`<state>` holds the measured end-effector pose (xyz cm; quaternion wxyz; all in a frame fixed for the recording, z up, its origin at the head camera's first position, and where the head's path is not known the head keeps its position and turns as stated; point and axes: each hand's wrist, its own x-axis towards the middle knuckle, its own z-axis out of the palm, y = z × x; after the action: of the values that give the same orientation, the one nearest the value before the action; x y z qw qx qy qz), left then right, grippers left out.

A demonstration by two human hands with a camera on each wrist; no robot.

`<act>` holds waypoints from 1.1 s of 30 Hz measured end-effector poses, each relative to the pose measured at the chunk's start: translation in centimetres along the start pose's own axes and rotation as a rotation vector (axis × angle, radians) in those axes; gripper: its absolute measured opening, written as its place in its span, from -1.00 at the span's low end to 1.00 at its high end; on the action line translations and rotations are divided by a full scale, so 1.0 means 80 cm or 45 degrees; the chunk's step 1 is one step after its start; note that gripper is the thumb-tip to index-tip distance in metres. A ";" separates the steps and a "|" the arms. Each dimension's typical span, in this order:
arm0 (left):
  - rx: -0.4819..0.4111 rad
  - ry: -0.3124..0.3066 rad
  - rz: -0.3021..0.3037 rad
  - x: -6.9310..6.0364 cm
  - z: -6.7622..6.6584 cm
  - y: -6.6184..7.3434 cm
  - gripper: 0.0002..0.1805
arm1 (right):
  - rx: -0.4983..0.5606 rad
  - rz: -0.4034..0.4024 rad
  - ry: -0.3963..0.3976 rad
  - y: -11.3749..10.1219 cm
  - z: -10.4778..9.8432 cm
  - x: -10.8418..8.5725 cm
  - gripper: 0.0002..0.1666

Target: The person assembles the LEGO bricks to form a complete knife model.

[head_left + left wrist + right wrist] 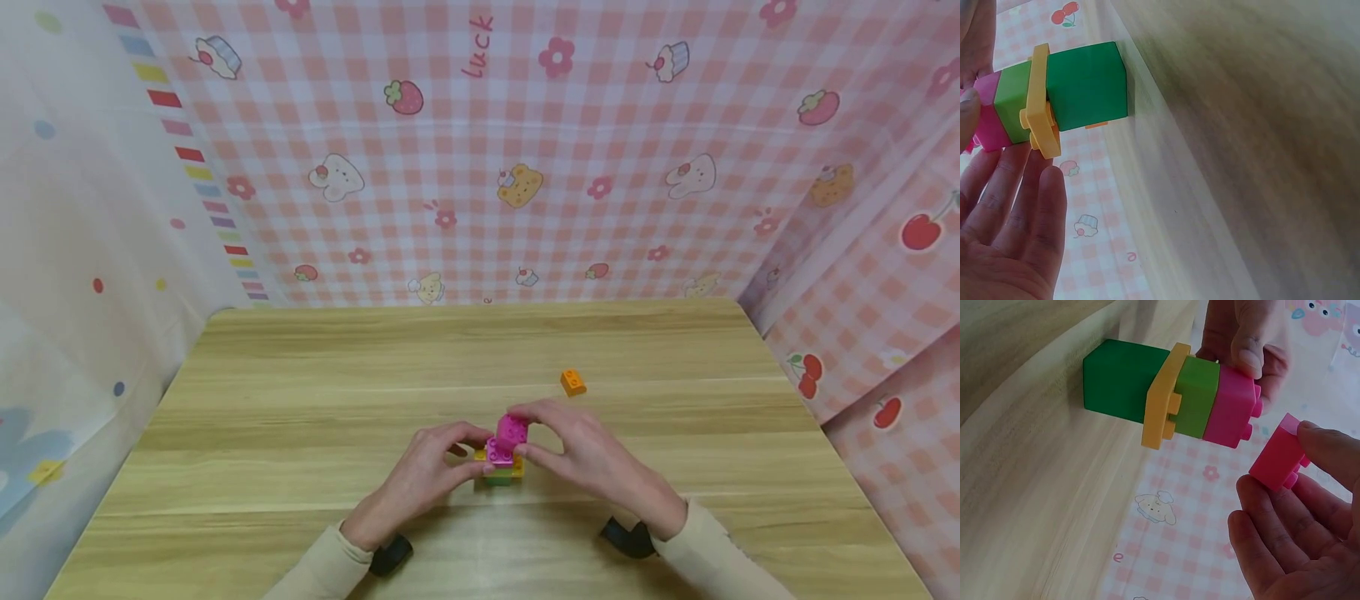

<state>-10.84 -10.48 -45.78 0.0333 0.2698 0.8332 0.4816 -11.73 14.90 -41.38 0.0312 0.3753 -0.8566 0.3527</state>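
- A tower of blocks is between the two hands, and it looks like it stands on the wooden table
- Going up from the bottom, it has a dark green block, a flat yellow piece, a light green block and a top pink block
- The left hand holds the top pink block, with the thumb on one side and fingertips on the other
- The right hand pinches a loose pink block with its thumb and fingertips
- That loose pink block is tipped, just by the top of the tower, and the right wrist view shows a little gap between them
- I think the step now is to add the loose pink block to the tower — it is not on yet
- The next move seems to need it turned flat, lined up with the bumps and pushed straight down, so the left hand should hold the tower steady
- A crooked push might tip it all over
- An orange block lies on the table past the right hand — no hand touches it, so maybe it is for later
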 end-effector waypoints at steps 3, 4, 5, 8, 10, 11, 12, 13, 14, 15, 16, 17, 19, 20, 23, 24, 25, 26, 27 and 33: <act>-0.005 0.004 0.008 0.000 0.000 0.000 -0.64 | 0.000 -0.024 0.005 0.000 0.003 0.000 -0.57; -0.005 0.005 0.010 0.000 0.000 -0.001 -0.64 | -0.001 -0.033 0.005 0.000 0.004 0.000 -0.58; -0.004 0.007 0.010 0.000 0.000 -0.001 -0.64 | -0.001 -0.038 0.003 0.000 0.004 0.000 -0.58; -0.002 0.008 0.009 0.000 0.001 -0.001 -0.64 | -0.002 -0.060 0.002 0.000 0.006 0.000 -0.59; -0.002 0.008 0.009 0.001 0.001 -0.001 -0.64 | -0.001 -0.078 0.000 0.001 0.007 0.001 -0.60; -0.002 0.008 0.012 0.001 0.001 -0.001 -0.65 | -0.002 -0.084 -0.004 0.000 0.007 0.001 -0.60; -0.002 0.009 0.017 0.001 0.001 -0.002 -0.65 | -0.003 -0.087 -0.009 0.000 0.007 0.001 -0.59; -0.003 0.009 0.021 0.001 0.001 -0.002 -0.66 | -0.004 -0.089 -0.018 0.000 0.008 0.001 -0.59; -0.003 0.010 0.026 0.001 0.001 -0.002 -0.66 | -0.006 -0.089 -0.027 -0.001 0.008 0.001 -0.59; -0.004 0.011 0.031 0.001 0.001 -0.003 -0.67 | -0.007 -0.085 -0.037 -0.001 0.008 0.001 -0.59; -0.004 0.011 0.036 0.001 0.001 -0.003 -0.68 | -0.009 -0.082 -0.046 -0.001 0.009 0.001 -0.59; -0.006 0.010 0.039 0.001 0.001 -0.004 -0.68 | -0.011 -0.081 -0.054 -0.002 0.009 0.002 -0.59; -0.011 0.008 0.040 0.001 0.001 -0.004 -0.69 | -0.012 -0.087 -0.064 -0.002 0.010 0.003 -0.60; -0.012 0.007 0.041 0.001 0.001 -0.005 -0.70 | -0.014 -0.095 -0.066 -0.003 0.011 0.003 -0.61; -0.006 0.004 0.037 0.001 0.000 -0.005 -0.71 | -0.020 -0.118 -0.071 -0.004 0.012 0.004 -0.63; -0.001 0.002 0.036 0.001 0.000 -0.005 -0.71 | -0.022 -0.123 -0.075 -0.004 0.013 0.005 -0.64; 0.003 -0.001 0.035 0.001 0.000 -0.005 -0.71 | -0.024 -0.125 -0.078 -0.005 0.013 0.005 -0.65; 0.008 -0.003 0.036 0.001 0.000 -0.005 -0.71 | -0.026 -0.123 -0.081 -0.005 0.013 0.006 -0.65; 0.012 -0.007 0.035 0.001 -0.001 -0.005 -0.71 | -0.029 -0.122 -0.084 -0.006 0.012 0.006 -0.66; 0.028 -0.022 0.021 0.001 -0.001 -0.005 -0.70 | -0.050 -0.128 -0.110 -0.008 0.010 0.008 -0.67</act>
<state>-11.10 -10.67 -46.02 0.0336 0.2810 0.8359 0.4704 -11.58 13.70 -41.40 0.0191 0.4320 -0.8439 0.3174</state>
